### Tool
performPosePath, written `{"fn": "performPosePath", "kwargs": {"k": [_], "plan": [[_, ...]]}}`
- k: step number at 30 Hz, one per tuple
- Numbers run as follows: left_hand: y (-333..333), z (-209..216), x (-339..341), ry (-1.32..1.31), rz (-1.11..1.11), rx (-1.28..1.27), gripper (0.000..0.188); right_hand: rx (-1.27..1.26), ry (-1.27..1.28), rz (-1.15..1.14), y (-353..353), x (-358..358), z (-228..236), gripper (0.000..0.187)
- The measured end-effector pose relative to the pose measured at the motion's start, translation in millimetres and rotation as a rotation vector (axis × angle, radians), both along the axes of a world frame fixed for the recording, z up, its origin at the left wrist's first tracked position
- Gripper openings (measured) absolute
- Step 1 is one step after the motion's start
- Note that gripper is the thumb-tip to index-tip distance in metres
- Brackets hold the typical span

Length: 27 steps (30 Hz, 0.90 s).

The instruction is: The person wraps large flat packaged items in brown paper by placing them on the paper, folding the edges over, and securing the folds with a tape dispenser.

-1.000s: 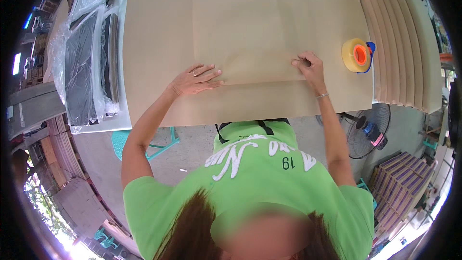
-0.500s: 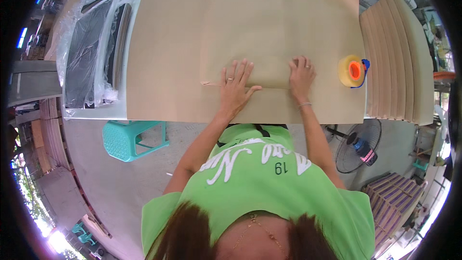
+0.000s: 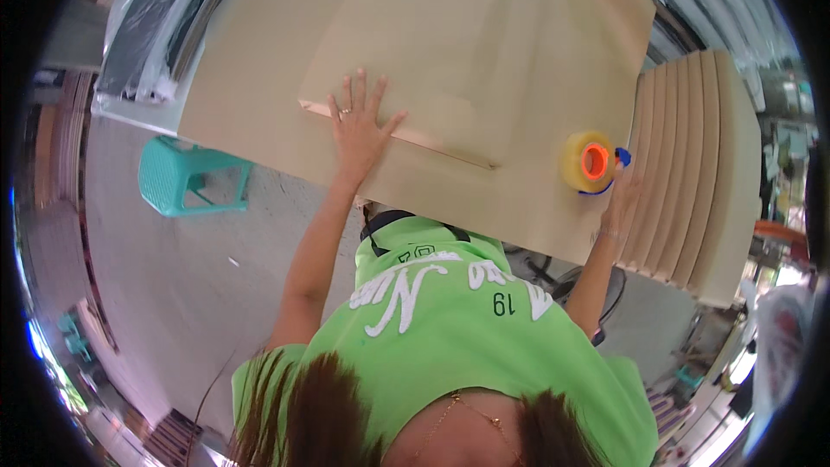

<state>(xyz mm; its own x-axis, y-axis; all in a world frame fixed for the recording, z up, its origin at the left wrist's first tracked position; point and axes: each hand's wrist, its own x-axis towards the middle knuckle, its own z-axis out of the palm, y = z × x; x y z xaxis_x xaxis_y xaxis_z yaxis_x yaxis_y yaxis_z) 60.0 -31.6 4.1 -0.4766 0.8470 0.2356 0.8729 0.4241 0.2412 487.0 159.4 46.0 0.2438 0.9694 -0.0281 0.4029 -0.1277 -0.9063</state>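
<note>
A large sheet of brown cardboard (image 3: pixel 484 43) covers most of the table, with a folded edge or seam crossing it at a slant. My left hand (image 3: pixel 359 125) lies flat with fingers spread, pressing on the seam near its left end. On the right part of the sheet stands a tape dispenser (image 3: pixel 591 161), a yellowish roll with an orange core and blue frame. Beside it is my right hand (image 3: pixel 619 201), its fingertips up at the blue part. The fingers there are blurred and partly hidden, so their grip is unclear.
Several stacked cardboard pieces (image 3: pixel 692 164) stand right of the sheet. Plastic-wrapped dark panels (image 3: pixel 160 26) lie at the far left. A green plastic stool (image 3: pixel 186 177) is on the floor at the left. A fan (image 3: pixel 605 290) stands under the table's right side.
My right hand has left the seam and moved right to the tape dispenser. My left hand still presses the cardboard near the seam's left end. The whole view has turned and shifted.
</note>
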Motion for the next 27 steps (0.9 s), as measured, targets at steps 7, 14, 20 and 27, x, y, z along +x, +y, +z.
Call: {"fn": "performPosePath", "kwargs": {"k": [7, 14, 20, 27], "plan": [[23.7, 0.0, 28.2, -0.010, 0.318, 0.023, 0.069, -0.093, 0.417, -0.158, 30.0, -5.4, -49.0, 0.064], [34.3, -8.8, 41.0, -0.063, 0.624, 0.046, 0.062, 0.029, 0.199, 1.154, 66.6, -229.8, 95.3, 0.077], [63.9, -22.4, 43.1, -0.091, 0.851, 0.164, 0.057, 0.461, -0.386, 1.890, 4.8, -466.9, 119.9, 0.053], [75.2, -4.9, 52.8, -0.124, 0.930, 0.165, 0.057, 0.313, -1.150, 2.034, -24.4, -571.9, 72.6, 0.041]]}}
